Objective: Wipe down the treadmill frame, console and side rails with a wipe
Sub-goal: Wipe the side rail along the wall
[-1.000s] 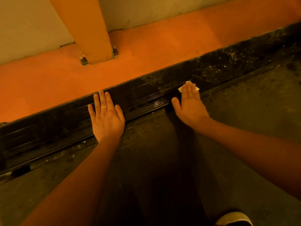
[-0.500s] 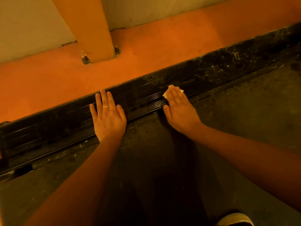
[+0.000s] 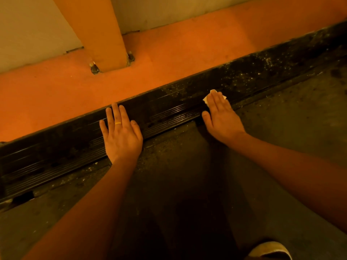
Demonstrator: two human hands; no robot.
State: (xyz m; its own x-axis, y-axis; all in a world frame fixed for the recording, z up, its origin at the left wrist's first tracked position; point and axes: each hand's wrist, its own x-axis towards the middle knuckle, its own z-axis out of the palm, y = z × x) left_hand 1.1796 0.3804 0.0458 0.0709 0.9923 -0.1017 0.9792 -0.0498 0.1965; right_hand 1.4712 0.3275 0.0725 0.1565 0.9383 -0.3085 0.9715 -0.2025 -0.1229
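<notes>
An orange floor (image 3: 169, 59) runs along a pale wall (image 3: 28, 25), with an orange post (image 3: 97, 30) bolted down near it. Nearer the camera, the black ribbed side rail (image 3: 169, 107) crosses the view diagonally, bordering the grey treadmill belt (image 3: 281, 119).

The left hand (image 3: 122, 136), wearing a ring (image 3: 118, 123), lies flat on the rail as a brace. Its grip is open, with straight fingers and nothing held. The right hand (image 3: 221, 117) is also flat, pressing the white wipe (image 3: 206, 100) onto the rail under straight fingers, so it is not clasping the wipe. Only the wipe's corners show past the fingertips, about midway across the rail's width.

The step in hand appears to be wiping this rail. Pale specks (image 3: 262, 72) thicken toward the rail's right end, so strokes probably ought to follow the ribs lengthwise that way. Firm palm pressure should push the wipe into the grooves, and passes should overlap from the floor-side edge to the belt-side edge. The wipe looks small and bunched, so refolding it to a fresh face may help.
</notes>
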